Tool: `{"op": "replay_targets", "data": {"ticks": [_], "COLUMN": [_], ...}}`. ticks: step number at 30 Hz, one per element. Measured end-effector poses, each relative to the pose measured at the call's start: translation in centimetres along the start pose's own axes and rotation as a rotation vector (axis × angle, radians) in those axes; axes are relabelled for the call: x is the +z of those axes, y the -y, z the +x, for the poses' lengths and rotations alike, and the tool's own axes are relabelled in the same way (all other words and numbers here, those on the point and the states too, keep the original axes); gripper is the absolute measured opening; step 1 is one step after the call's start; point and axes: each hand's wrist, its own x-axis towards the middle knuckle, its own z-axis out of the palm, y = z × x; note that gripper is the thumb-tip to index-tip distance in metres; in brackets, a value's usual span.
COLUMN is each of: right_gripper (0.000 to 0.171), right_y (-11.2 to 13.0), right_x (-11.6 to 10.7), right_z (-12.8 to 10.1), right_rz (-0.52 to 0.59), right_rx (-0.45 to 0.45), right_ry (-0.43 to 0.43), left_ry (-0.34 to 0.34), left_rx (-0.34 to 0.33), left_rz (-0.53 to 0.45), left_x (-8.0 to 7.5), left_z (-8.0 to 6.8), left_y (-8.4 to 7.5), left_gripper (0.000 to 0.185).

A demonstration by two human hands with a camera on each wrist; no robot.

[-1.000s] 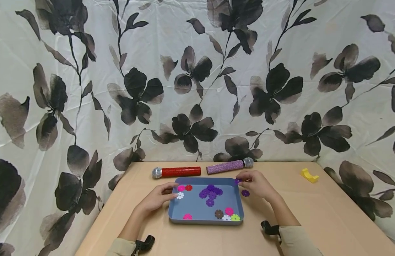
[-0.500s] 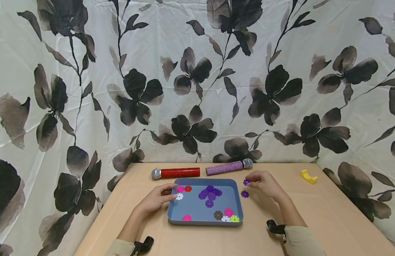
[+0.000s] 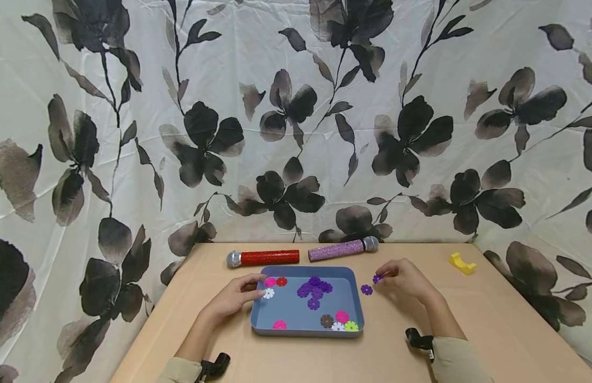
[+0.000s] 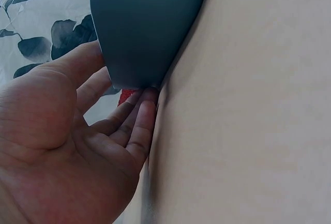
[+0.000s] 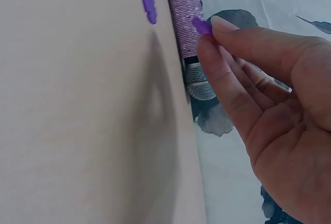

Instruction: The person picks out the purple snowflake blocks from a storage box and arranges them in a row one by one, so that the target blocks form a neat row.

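Note:
A blue-grey tray lies on the table, and my left hand grips its left side. In the left wrist view the thumb and fingers of the left hand are around the tray's wall. Right of the tray, my right hand pinches a purple flower-shaped disc between thumb and forefinger. The right wrist view has this pinched disc raised above the table. Another purple disc lies on the table just outside the tray. Several overlapping purple discs are grouped in the tray's middle.
Inside the tray are pink, red, white, brown and lime discs. Behind it lie a red microphone and a glittery purple microphone. A yellow curved piece sits at the back right.
The right hand has moved right, from the tray's back right corner out over the table, carrying the purple disc. The left hand has stayed on the tray.

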Motion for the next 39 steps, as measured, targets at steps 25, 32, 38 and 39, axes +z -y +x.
{"op": "replay_targets", "data": {"ticks": [25,32,38,39], "right_gripper": [0.023,0.023,0.021,0.021], "right_y": [-1.7,-1.8,-1.8,-1.8], "right_x": [1.2,1.2,1.3,1.3], "right_z": [0.0,0.1,0.1,0.1], "right_rz": [-0.012,-0.009,-0.031,-0.036], "right_rx": [0.039,0.000,-0.009,-0.013], "right_ry": [0.100,0.099,0.106,0.107], "left_ry": [-0.003,-0.006,-0.005,-0.006], "left_rx": [-0.010,-0.008,0.000,0.000], "left_rz": [0.010,0.014,0.027,0.028], "left_x": [0.1,0.1,0.1,0.1], "left_z": [0.0,0.0,0.0,0.0], "left_y": [-0.4,-0.3,-0.1,0.0], "left_gripper": [0.052,0.052,0.052,0.052]}}
